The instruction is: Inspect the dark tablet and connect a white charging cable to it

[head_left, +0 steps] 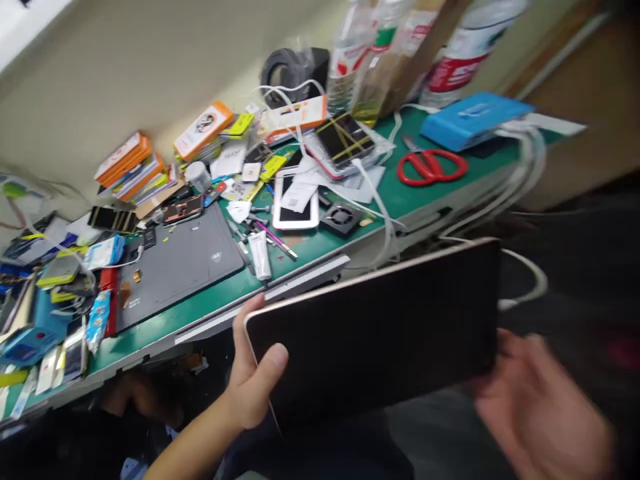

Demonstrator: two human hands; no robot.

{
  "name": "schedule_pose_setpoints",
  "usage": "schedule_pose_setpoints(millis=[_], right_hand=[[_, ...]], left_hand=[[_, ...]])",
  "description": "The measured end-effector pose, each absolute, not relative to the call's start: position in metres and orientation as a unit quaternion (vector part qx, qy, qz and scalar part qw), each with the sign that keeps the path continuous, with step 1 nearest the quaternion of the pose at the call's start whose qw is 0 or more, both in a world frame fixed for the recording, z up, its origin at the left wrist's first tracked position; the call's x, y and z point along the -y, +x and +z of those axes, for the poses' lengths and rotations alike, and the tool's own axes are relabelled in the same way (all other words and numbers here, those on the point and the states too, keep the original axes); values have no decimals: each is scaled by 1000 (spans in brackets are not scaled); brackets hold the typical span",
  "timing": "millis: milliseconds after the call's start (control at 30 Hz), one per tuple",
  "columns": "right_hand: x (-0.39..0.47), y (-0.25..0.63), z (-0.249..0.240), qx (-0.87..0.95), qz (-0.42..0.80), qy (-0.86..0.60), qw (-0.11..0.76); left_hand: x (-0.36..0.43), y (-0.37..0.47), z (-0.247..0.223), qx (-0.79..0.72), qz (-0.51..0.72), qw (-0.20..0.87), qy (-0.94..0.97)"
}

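A tablet (pixel 380 333) with a dark screen and a thin light gold rim is held up in front of the bench, tilted with its right end higher. My left hand (pixel 255 373) grips its left edge, thumb on the screen and fingers behind. At the lower right corner, my right hand (pixel 540 400) has its fingertips against the edge; it is blurred and the fingers are partly hidden. A white cable (pixel 537 283) ends in a plug close to the tablet's right edge, but I cannot tell whether it is plugged in.
The green bench (pixel 350 233) carries a grey work mat (pixel 190 260), a white phone (pixel 296 210), a small black fan (pixel 341 219), a white tube (pixel 260 255) and red-handled scissors (pixel 433 167). Behind stand a blue charger box (pixel 475 120) with several cables, bottles (pixel 457 63) and orange boxes (pixel 205 130).
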State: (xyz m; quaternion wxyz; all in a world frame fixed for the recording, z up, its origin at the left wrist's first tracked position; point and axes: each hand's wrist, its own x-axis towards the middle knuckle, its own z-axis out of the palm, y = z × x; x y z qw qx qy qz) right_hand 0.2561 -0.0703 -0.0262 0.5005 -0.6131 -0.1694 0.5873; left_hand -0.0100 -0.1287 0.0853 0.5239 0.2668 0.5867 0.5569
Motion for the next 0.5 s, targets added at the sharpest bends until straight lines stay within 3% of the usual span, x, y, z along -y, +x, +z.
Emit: schedule_pose_setpoints(millis=[133,500], right_hand=[[69,245,-20,11,571,-615,544],[49,246,-11,64,624,-547,554]], left_hand=[[108,-10,98,-601,561,526,216],[82,-65,64,-730,512,317,323]])
